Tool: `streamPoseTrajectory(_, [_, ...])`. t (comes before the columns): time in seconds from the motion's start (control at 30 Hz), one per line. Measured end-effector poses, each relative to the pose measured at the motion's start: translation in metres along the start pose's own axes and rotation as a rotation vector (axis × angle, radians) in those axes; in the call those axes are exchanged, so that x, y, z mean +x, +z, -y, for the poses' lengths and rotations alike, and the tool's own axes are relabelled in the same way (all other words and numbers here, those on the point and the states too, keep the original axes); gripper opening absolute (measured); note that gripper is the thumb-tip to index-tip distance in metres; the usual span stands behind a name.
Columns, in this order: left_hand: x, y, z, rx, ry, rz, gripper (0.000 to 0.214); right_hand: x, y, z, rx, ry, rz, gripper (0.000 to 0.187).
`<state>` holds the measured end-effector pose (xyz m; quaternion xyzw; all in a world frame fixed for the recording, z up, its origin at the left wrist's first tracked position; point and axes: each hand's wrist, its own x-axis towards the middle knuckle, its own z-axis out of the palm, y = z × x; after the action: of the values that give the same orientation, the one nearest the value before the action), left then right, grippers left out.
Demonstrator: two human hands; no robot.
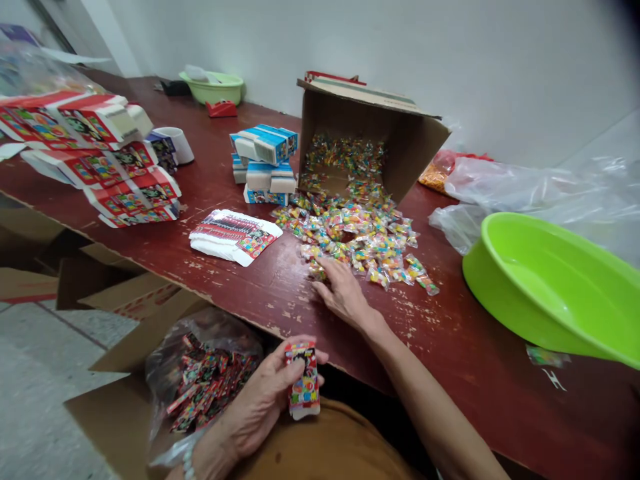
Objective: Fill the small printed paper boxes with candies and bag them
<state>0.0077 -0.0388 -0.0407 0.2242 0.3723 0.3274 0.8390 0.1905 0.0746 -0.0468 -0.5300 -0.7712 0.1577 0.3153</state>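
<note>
My left hand [273,380] is closed around a small red printed candy box [303,380], with a white flap showing at its lower end. Over the table, my right hand [343,290] reaches to the near edge of a pile of clear candy packets [357,233] full of colourful sweets. Its thumb and forefinger are apart, and the fingertips touch or almost touch the packets. A fanned stack of flat red cartons [235,235] lies left of the pile. Below the table edge, a plastic bag [213,373] holds many red and black printed boxes.
A tipped cardboard box [425,143] spills packets onto the red table [280,300]. Blue-and-white carton bundles [265,163] and red carton bundles [133,193] stand at left. A green basin [530,293] stands at right, near plastic sheeting [540,187]. Behind are a pale green basin [215,90] and a tape dispenser [221,109].
</note>
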Motion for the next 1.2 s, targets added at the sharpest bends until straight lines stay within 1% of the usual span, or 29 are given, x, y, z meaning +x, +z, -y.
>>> streamPoseTrajectory(0.07, [-0.006, -0.017, -0.001, 0.032, -0.033, -0.016, 0.031, 0.015, 0.009, 0.001, -0.207, 0.05, 0.033, 0.05])
streamPoseTrajectory(0.1, [-0.009, -0.027, -0.004, 0.085, -0.022, -0.032, 0.029, 0.02, 0.013, 0.003, -0.281, 0.089, 0.051, 0.047])
streamPoseTrajectory(0.17, [-0.014, -0.05, -0.012, 0.262, 0.008, -0.044, 0.029, 0.025, 0.018, 0.007, -0.349, 0.134, 0.058, 0.035])
streamPoseTrajectory(0.2, [-0.017, -0.061, -0.016, 0.376, -0.001, -0.021, 0.03, 0.026, 0.019, 0.008, -0.35, 0.134, 0.051, 0.029])
streamPoseTrajectory(0.27, [-0.021, -0.078, -0.025, 0.613, -0.097, 0.072, 0.031, 0.024, 0.018, 0.008, -0.328, 0.109, 0.025, 0.024])
streamPoseTrajectory(0.33, [-0.022, -0.087, -0.031, 0.775, -0.197, 0.152, 0.031, 0.021, 0.015, 0.003, -0.256, 0.09, -0.053, 0.025])
streamPoseTrajectory(0.37, [-0.022, -0.086, -0.033, 0.806, -0.211, 0.164, 0.028, 0.019, 0.013, 0.0, -0.195, 0.085, -0.108, 0.026])
streamPoseTrajectory(0.4, [-0.021, -0.084, -0.035, 0.797, -0.197, 0.158, 0.026, 0.017, 0.01, -0.003, -0.121, 0.088, -0.171, 0.026])
streamPoseTrajectory(0.47, [-0.017, -0.073, -0.037, 0.69, -0.137, 0.142, 0.027, 0.014, 0.003, -0.011, 0.03, 0.134, -0.283, 0.027])
streamPoseTrajectory(0.57, [-0.007, -0.051, -0.039, 0.489, -0.038, 0.117, 0.039, 0.009, -0.011, -0.019, 0.249, 0.286, -0.353, 0.026])
streamPoseTrajectory(0.67, [0.004, -0.032, -0.039, 0.391, 0.082, 0.049, 0.042, 0.003, -0.026, -0.017, 0.429, 0.38, -0.375, 0.031])
streamPoseTrajectory(0.73, [0.01, -0.021, -0.04, 0.378, 0.159, 0.004, 0.039, -0.003, -0.034, -0.007, 0.605, 0.429, -0.364, 0.038])
streamPoseTrajectory(0.77, [0.013, -0.016, -0.04, 0.386, 0.186, -0.011, 0.038, -0.007, -0.036, 0.001, 0.712, 0.452, -0.338, 0.039])
streamPoseTrajectory(0.83, [0.015, -0.007, -0.041, 0.419, 0.215, -0.015, 0.035, -0.016, -0.038, 0.019, 0.88, 0.474, -0.239, 0.038])
streamPoseTrajectory(0.93, [0.015, 0.006, -0.042, 0.507, 0.226, 0.017, 0.033, -0.029, -0.033, 0.041, 0.954, 0.452, -0.111, 0.033])
streamPoseTrajectory(1.0, [0.014, 0.011, -0.04, 0.586, 0.235, 0.035, 0.031, -0.037, -0.027, 0.049, 0.945, 0.423, -0.098, 0.029])
streamPoseTrajectory(1.07, [0.013, 0.014, -0.038, 0.637, 0.247, 0.043, 0.029, -0.042, -0.022, 0.052, 0.868, 0.38, -0.123, 0.024])
streamPoseTrajectory(1.13, [0.013, 0.016, -0.035, 0.623, 0.259, 0.047, 0.031, -0.047, -0.02, 0.053, 0.78, 0.315, -0.12, 0.019])
streamPoseTrajectory(1.2, [0.012, 0.018, -0.034, 0.539, 0.261, 0.049, 0.034, -0.051, -0.019, 0.054, 0.766, 0.26, -0.054, 0.021])
